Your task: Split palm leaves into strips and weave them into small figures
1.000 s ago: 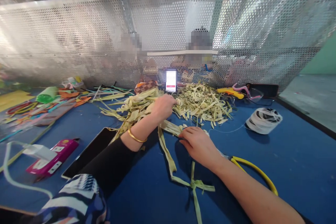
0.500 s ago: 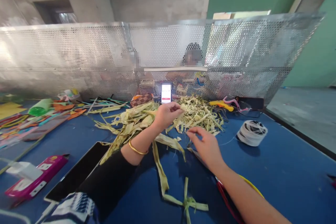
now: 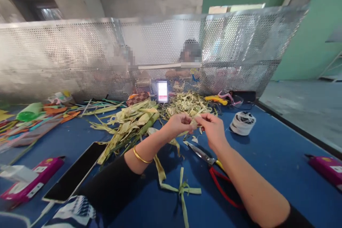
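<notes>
My left hand (image 3: pixel 178 127), with a gold bangle at the wrist, and my right hand (image 3: pixel 214 129) meet over the table. Their fingertips pinch a small pale piece of husk (image 3: pixel 195 122) from both sides; much of it is hidden by the fingers. Behind them lies a heap of shredded husk (image 3: pixel 189 102). To the left is a pile of longer yellow-green husk strips (image 3: pixel 133 121). Below my right hand lie scissors (image 3: pixel 202 154) with red and yellow handles, partly covered by my forearm. A knotted cross of husk strips (image 3: pixel 184 187) rests near the front.
A spool of white string (image 3: pixel 243 123) stands at the right. Around the left are a black-screened tablet (image 3: pixel 74 171), a magenta power strip (image 3: pixel 40 178) and coloured strips. A lit phone (image 3: pixel 162 91) stands before a perforated metal screen (image 3: pixel 80 57), with people behind it.
My right hand has moved up to meet my left hand at the husk piece, uncovering the scissors. My left hand has come slightly down and right. The view has turned right.
</notes>
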`<action>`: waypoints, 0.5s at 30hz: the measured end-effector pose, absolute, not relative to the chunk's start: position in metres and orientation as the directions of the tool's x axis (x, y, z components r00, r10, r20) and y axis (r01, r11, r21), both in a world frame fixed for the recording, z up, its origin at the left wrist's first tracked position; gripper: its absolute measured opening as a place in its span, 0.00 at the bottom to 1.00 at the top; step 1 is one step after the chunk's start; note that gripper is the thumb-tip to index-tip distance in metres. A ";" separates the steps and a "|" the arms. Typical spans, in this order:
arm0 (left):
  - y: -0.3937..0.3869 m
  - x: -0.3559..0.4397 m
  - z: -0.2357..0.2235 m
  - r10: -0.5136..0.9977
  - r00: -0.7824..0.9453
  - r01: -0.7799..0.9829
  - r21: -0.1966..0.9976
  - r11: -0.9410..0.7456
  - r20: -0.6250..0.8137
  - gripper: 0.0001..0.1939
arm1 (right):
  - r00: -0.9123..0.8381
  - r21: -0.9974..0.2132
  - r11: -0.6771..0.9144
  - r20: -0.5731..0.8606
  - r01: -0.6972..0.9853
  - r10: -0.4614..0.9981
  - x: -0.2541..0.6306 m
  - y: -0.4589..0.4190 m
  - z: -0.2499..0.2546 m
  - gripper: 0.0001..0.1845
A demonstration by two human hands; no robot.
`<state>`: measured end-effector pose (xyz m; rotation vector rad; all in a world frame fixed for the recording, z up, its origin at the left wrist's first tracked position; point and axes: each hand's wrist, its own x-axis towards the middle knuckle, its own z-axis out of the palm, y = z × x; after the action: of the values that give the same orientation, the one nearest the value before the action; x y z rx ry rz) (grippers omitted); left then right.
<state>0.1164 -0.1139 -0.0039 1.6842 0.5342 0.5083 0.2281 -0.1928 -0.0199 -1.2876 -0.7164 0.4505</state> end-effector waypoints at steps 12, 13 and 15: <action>-0.092 0.126 -0.013 0.581 0.809 0.221 0.960 -0.172 -0.083 0.09 | 0.851 -0.965 0.244 0.209 0.099 0.482 0.279 -0.181 -0.036 0.10; -0.089 0.125 -0.014 0.569 0.817 0.219 0.962 -0.162 -0.090 0.09 | 0.857 -0.963 0.253 0.206 0.091 0.473 0.281 -0.181 -0.036 0.11; -0.083 0.122 -0.015 0.546 0.833 0.211 0.965 -0.156 -0.094 0.10 | 0.865 -0.959 0.272 0.198 0.075 0.461 0.283 -0.180 -0.036 0.12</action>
<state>0.1219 -0.0828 -0.0147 1.7337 0.5876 0.3242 0.2830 -0.1801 -0.0360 -1.2825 -0.4939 0.2747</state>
